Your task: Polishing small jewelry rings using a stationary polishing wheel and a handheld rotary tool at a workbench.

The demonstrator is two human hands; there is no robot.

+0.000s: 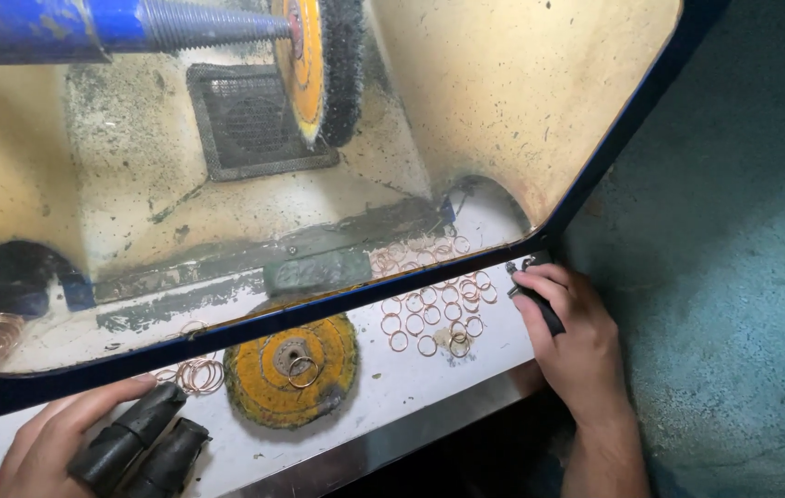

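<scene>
Left hand [47,443], at the near left corner of the white bench [392,383], lies with its thumb stretched out along the top of two dark, worn finger guards [139,443] that cover its first fingers; the hand is loosely curled and grips nothing else. Just beyond its thumb tip sits a small heap of thin copper-coloured rings [199,373], and to the right of that heap a frayed yellow buffing wheel [291,369] lies flat on the bench with two more rings resting on its hub. Right hand [572,337] rests at the far right edge of the bench, fingers bent around a small black tool [540,300]; what kind of tool it is I cannot tell, since the fingers hide most of it. Just left of this hand a scatter of loose rings [434,314] is spread over the bench, running under the blue-edged clear shield [254,325] of the polishing hood. Farther off, behind the shield and above both hands, a yellow-faced brush wheel [323,65] sits mounted on a blue threaded spindle [88,28], with a dark vent grille [249,120] behind it.
</scene>
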